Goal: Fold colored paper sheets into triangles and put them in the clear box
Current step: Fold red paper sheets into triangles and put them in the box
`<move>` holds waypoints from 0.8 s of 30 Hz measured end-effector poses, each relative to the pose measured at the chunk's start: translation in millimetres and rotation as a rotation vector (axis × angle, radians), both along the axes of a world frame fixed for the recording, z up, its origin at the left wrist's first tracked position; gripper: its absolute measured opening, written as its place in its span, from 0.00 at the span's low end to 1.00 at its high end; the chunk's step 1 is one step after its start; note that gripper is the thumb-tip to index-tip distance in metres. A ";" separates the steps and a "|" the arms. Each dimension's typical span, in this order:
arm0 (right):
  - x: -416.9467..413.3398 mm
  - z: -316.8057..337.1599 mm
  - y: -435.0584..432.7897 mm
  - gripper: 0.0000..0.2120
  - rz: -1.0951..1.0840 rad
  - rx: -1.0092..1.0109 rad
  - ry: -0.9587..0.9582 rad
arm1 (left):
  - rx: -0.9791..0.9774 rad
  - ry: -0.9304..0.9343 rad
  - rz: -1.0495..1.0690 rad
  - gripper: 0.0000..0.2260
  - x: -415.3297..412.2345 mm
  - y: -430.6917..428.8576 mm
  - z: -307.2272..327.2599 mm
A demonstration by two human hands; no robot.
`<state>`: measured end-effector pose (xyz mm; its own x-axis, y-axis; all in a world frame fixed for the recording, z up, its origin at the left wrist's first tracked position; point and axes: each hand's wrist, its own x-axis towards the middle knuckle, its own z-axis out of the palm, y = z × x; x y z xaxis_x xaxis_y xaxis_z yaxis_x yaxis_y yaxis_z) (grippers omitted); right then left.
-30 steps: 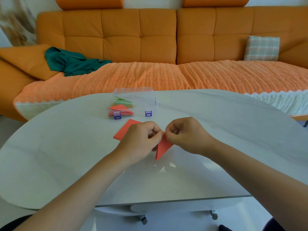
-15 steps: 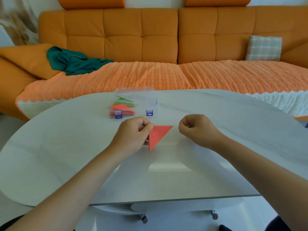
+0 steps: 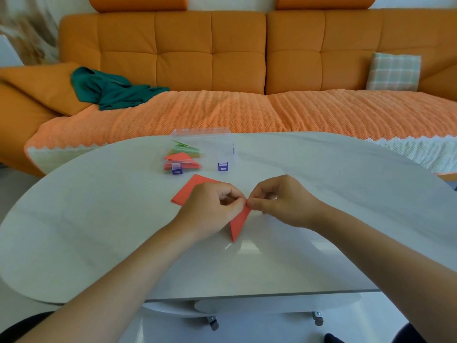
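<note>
A folded red paper triangle hangs point-down over the white table. My left hand and my right hand both pinch its top corner, fingertips meeting. A flat red paper sheet lies on the table behind my left hand, partly hidden by it. Farther back stands the clear box with purple latches, its lid open; folded green and red triangles lie in its left side.
An orange sofa with an orange knitted throw runs behind the table. A green garment lies on it at the left and a checked cushion at the right. The table's front edge is close to me.
Half a second ago my left hand alone held the triangle and my right hand was apart, curled. Now my right hand has come back and pinches the top corner too; the triangle points down.
</note>
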<state>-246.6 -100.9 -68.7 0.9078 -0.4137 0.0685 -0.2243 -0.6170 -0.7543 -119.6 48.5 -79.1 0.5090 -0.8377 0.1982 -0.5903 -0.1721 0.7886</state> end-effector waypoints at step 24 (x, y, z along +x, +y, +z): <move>-0.5 8.8 1.0 0.09 -0.126 0.182 -0.012 | -0.135 0.381 0.214 0.08 -10.5 -1.9 5.8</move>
